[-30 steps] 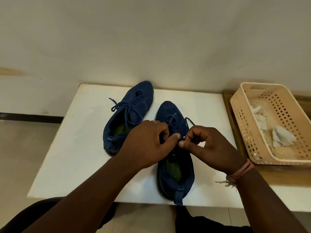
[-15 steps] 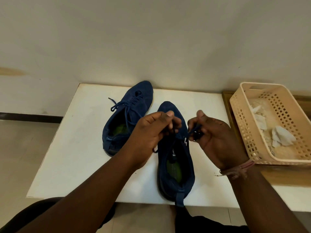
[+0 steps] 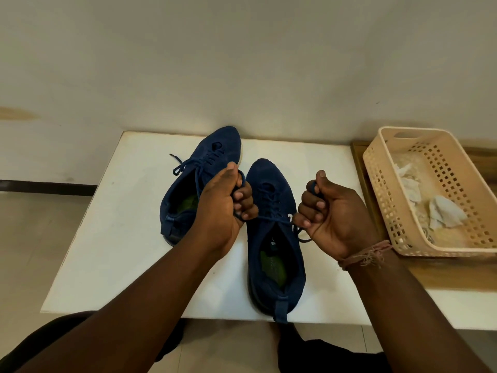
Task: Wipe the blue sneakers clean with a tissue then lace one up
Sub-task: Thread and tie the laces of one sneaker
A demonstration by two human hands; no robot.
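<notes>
Here my left hand point(image 3: 226, 203) hangs over the white worktop point(image 3: 113, 238), fingers curled round a loop of the blue lace point(image 3: 271, 218), just in front of the left sneaker point(image 3: 204, 173). The lace runs taut across the right sneaker point(image 3: 274, 238) to my right hand point(image 3: 330, 211), which grips its other end in a fist. The tongue label is too small to read. Crumpled tissues point(image 3: 443, 214) lie in the beige basket point(image 3: 387, 200).

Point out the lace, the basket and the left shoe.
lace point(image 3: 271, 218), head view, taut stretch between the fists.
basket point(image 3: 376, 179), head view, near side wall.
left shoe point(image 3: 223, 141), head view, toe.
</notes>
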